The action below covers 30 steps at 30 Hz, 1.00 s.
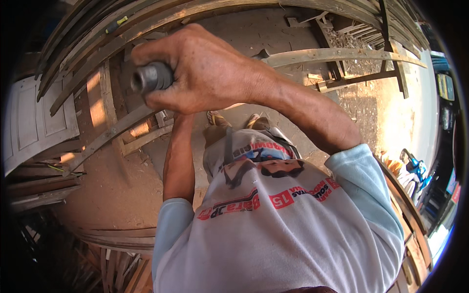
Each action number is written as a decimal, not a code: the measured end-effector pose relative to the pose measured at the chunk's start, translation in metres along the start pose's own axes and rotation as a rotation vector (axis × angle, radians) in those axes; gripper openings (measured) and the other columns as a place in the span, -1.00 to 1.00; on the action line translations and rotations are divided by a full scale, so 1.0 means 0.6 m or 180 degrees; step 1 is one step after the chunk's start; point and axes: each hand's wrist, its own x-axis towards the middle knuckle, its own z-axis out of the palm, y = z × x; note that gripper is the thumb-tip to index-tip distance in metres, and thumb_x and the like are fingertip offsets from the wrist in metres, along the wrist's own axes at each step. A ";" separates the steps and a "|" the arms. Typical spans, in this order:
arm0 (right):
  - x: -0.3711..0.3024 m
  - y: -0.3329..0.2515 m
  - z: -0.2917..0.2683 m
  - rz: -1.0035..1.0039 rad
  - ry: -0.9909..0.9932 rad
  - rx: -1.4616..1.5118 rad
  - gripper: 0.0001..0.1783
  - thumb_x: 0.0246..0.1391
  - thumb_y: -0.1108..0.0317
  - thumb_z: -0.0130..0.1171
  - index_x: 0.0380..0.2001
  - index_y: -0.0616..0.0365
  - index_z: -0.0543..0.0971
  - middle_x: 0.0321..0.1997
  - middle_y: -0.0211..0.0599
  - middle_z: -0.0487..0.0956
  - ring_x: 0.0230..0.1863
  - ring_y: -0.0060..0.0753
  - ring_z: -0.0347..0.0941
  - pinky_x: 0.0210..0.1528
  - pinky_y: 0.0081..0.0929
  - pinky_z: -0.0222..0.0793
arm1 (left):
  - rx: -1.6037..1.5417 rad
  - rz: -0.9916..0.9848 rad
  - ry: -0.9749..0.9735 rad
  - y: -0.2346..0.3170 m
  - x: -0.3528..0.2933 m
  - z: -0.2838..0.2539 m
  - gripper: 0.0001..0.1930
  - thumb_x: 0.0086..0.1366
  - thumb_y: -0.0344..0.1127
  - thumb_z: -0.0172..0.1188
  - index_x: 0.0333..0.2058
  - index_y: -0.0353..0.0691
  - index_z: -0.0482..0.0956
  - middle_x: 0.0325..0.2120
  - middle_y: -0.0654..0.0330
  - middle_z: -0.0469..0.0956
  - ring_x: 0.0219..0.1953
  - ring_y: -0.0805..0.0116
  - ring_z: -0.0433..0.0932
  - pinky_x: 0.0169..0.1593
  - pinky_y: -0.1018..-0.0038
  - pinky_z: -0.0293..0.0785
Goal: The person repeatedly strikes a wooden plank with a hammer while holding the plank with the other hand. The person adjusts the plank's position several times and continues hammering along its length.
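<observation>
My right hand (207, 71) is raised close to the camera, its fingers wrapped round the grey, ringed grip of what looks like a hammer (152, 78). The hollow butt of the handle points left. Beyond my wrist a small dark metal end (262, 54) shows; whether it belongs to the same tool I cannot tell. My left forearm (179, 161) reaches forward beneath the right hand, which hides the left hand and its fingers. Under both arms a long wooden beam (337, 54) runs across from left to right, its middle covered by my right hand and forearm.
Stacked timber (161, 24) lines the far side, with a yellow-handled screwdriver (116, 24) on it. A white panelled door (41, 117) lies at the left. Wooden frame pieces (361, 80) stand at the right over wood shavings. More planks (117, 237) lie near the lower left.
</observation>
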 end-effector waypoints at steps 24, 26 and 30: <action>-0.067 -0.025 -0.052 0.0845 0.0064 -0.0051 -0.80 0.12 0.28 0.32 -0.32 0.21 0.67 -0.49 -0.32 0.64 -0.41 -0.39 0.62 -0.36 -0.41 0.56 | -0.0433 -0.0229 0.0279 0.046 -0.037 0.000 -0.34 -0.13 0.14 0.62 -0.14 -0.17 0.65 -0.30 0.05 0.71 -0.19 0.08 0.72 -0.07 0.17 0.62; -0.072 0.022 -0.138 0.0119 0.0235 0.1422 -0.74 0.32 0.30 0.17 -0.41 0.09 0.35 -0.70 -0.44 0.33 -0.77 -0.61 0.15 -0.74 -0.55 0.12 | -0.0012 0.0041 0.0375 0.044 -0.020 0.023 -0.26 -0.15 0.18 0.63 -0.07 -0.18 0.66 -0.30 0.03 0.72 -0.19 0.06 0.73 -0.07 0.18 0.63; -0.047 -0.002 -0.045 -0.0450 -0.0176 0.0441 -0.77 0.30 0.29 0.21 -0.42 0.09 0.46 -0.62 -0.44 0.43 -0.66 -0.59 0.31 -0.56 -0.58 0.26 | -0.0500 0.0070 0.0336 0.066 -0.001 -0.009 -0.31 -0.06 0.14 0.60 -0.04 -0.16 0.65 -0.28 0.02 0.71 -0.17 0.08 0.72 -0.04 0.20 0.63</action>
